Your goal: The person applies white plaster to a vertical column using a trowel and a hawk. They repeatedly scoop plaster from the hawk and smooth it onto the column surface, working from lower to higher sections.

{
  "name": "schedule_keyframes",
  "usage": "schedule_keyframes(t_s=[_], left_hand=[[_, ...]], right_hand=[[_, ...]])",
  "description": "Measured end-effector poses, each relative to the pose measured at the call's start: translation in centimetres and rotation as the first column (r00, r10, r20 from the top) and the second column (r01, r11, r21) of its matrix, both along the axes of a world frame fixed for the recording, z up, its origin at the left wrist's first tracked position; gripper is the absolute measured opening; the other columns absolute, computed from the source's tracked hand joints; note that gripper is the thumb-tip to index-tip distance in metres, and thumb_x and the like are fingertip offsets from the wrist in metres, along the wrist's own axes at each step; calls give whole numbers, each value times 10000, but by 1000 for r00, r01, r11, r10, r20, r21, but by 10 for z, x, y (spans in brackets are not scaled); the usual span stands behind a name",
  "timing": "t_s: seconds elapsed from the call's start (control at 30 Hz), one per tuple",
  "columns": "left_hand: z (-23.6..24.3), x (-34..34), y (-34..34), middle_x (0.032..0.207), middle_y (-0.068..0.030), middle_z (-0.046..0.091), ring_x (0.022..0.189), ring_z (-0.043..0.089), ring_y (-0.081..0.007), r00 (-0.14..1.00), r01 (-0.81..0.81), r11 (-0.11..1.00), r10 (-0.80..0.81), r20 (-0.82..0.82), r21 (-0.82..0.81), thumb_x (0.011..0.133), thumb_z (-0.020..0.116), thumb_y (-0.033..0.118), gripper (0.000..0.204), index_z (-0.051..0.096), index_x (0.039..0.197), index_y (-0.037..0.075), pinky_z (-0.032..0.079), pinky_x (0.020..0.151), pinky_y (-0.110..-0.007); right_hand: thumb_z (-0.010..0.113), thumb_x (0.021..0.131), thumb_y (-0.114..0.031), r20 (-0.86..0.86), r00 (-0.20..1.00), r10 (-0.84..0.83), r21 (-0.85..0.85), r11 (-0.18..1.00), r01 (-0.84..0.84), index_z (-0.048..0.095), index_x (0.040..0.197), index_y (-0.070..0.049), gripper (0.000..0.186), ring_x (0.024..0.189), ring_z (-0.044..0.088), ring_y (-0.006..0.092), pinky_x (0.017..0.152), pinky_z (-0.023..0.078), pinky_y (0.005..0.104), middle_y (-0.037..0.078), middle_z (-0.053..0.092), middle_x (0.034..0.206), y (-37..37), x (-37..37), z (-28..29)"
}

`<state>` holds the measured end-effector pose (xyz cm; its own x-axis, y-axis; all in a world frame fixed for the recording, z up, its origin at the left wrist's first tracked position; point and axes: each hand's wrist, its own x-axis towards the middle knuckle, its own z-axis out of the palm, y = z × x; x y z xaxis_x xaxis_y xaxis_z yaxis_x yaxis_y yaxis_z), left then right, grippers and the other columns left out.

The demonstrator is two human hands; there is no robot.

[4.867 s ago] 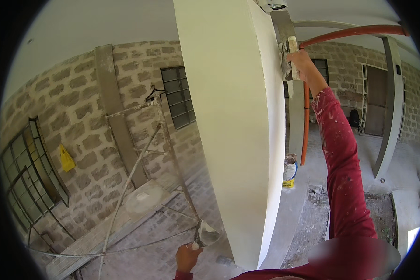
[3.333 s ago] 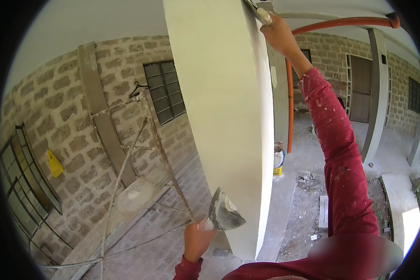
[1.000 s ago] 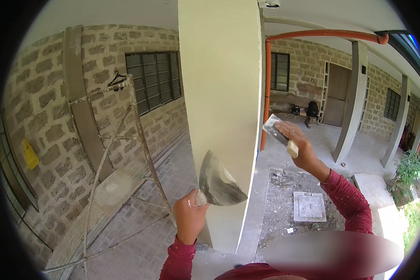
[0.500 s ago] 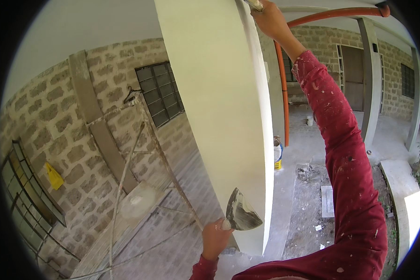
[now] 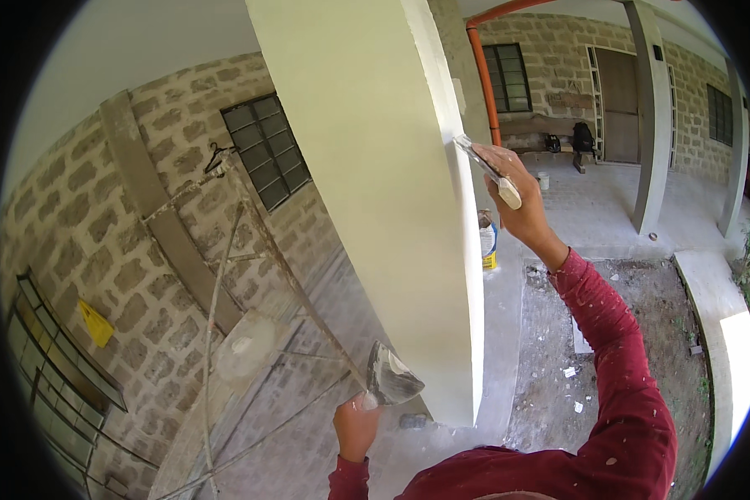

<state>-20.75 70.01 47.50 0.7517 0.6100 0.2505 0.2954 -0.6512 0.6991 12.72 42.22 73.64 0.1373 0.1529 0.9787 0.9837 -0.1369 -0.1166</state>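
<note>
1. My right hand (image 5: 532, 204), at 2 o'clock, grasped a pale-handled scraper (image 5: 483, 163), its blade end against the right side of the cream pillar (image 5: 367, 183).
2. My left hand (image 5: 356, 427), at 6 o'clock, gripped a fan-shaped blade (image 5: 394, 379) smeared with pale paste.
3. The pillar leaned from 12 to 5 o'clock.
4. A yellow bag (image 5: 97, 323) hung near 9 o'clock.

Right hand (image 5: 527, 197) lowered, blade (image 5: 477, 157) farther down column (image 5: 367, 208)
</note>
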Motion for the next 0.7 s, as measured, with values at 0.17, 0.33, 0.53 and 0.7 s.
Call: schedule_keyframes(t_s=[0.17,0.33,0.53,0.7], left_hand=[[60,24,-13,893,-228,762,854,736,-455,992,120,982,-124,18,145,811,890,224,323,781,1038,22,563,733,-504],[110,28,-32,866,-224,758,811,720,-457,971,153,970,-182,154,187,815,868,91,225,766,1000,12,548,708,-454],[147,8,-30,862,-210,749,827,720,-460,994,74,932,-98,50,355,782,894,124,238,757,964,55,547,695,-477],[141,12,-37,825,-185,731,795,706,-451,968,150,876,-224,111,459,832,848,185,187,710,891,73,526,665,-520]], right_hand=[[868,875,-140,32,995,98,-194,977,-90,661,1508,-76,669,1402,613,395,1206,459,526,157,680,1517,-27,-98,-51],[811,885,-105,78,980,184,-555,824,-111,685,1526,-202,660,1458,567,304,1280,323,611,18,651,1576,-22,-143,-120],[761,955,-132,17,987,-158,-447,882,149,692,1489,-198,543,1471,574,276,1274,315,636,10,673,1556,-52,-133,-119],[685,1011,-163,300,943,-145,-609,732,306,669,1509,-213,501,1464,590,257,1264,328,658,-8,672,1554,-40,-171,-107]])
